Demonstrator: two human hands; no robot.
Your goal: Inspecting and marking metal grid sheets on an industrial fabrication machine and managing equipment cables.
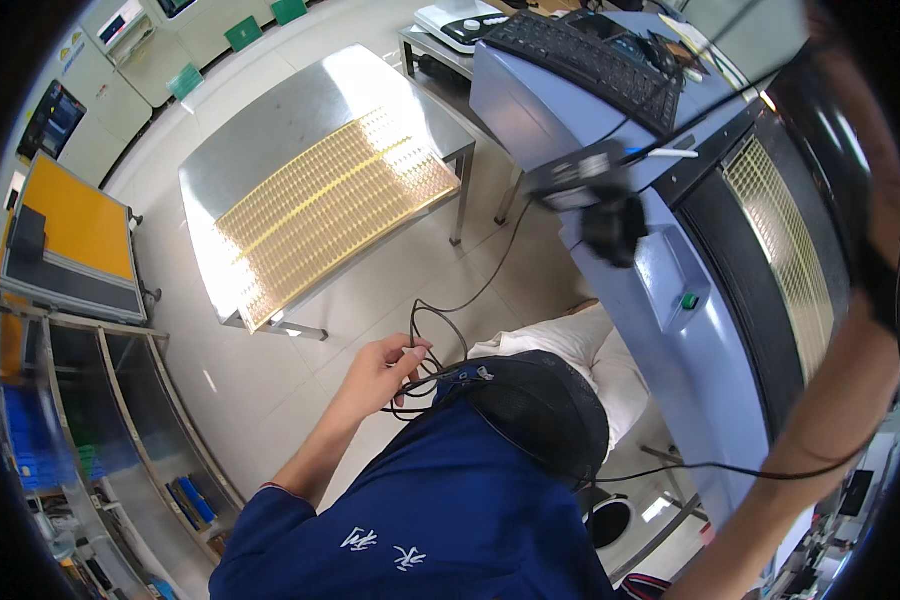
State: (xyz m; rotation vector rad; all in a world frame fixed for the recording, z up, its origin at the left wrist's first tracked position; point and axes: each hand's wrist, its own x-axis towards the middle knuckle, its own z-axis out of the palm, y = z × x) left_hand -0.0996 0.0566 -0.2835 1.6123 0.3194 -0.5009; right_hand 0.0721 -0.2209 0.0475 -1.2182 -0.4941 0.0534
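Near my waist, my left hand (382, 372) is closed around loops of thin black cable (417, 372), thumb and fingers pinched together. One length of it runs up toward a blurred black device (610, 215) in front of the blue-grey machine (620, 265). My right forearm (830, 430) reaches up along the right side, past the machine's dark opening. At the upper right rim my right hand (845, 70) is dark and smeared, so its fingers cannot be made out. Inside the machine lies a gold patterned panel (785, 240).
A steel table (270, 135) at the left bears a gold patterned sheet (335, 200). A black keyboard (585, 70) sits on the machine top. Metal shelving (120, 400) with blue bins stands at lower left, beside an orange board (80, 215). Another black cable (710, 466) crosses to my right forearm.
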